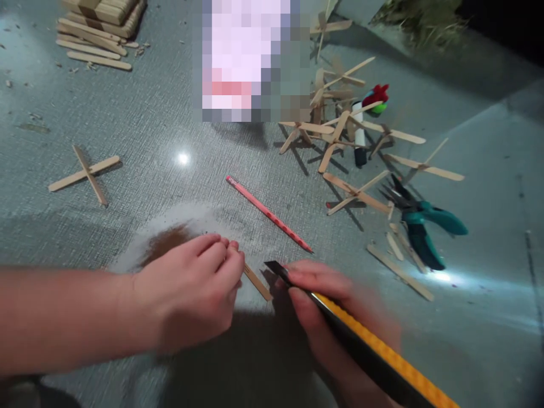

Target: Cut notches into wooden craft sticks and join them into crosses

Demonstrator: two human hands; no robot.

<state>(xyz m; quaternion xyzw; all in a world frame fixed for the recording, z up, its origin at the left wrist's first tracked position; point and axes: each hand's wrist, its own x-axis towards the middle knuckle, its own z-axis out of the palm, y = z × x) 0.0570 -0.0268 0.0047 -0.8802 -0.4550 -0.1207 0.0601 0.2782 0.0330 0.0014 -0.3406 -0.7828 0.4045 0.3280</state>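
Note:
My left hand (199, 289) is closed around a wooden craft stick (257, 281), whose flat end sticks out toward the lower right with small marks on it. The rest of that stick is hidden under my fingers. In my right hand (335, 317) is a yellow and black utility knife (374, 351), its dark blade pointing up and left, close to the stick but apart from it. Just beyond both hands a pink pencil (272, 215) lies slantwise on the grey textured table (161, 119). Beside my left hand is a patch of pale dust (140, 238).
Several crossed craft sticks (335, 141) crowd the right, near a white marker (359, 136) and a red-green object (376, 99). Teal-handled pliers (425, 218) lie beside loose stick pieces (399, 272). One crossed pair (87, 173) lies left. Stick bundles (106, 17) sit at back left.

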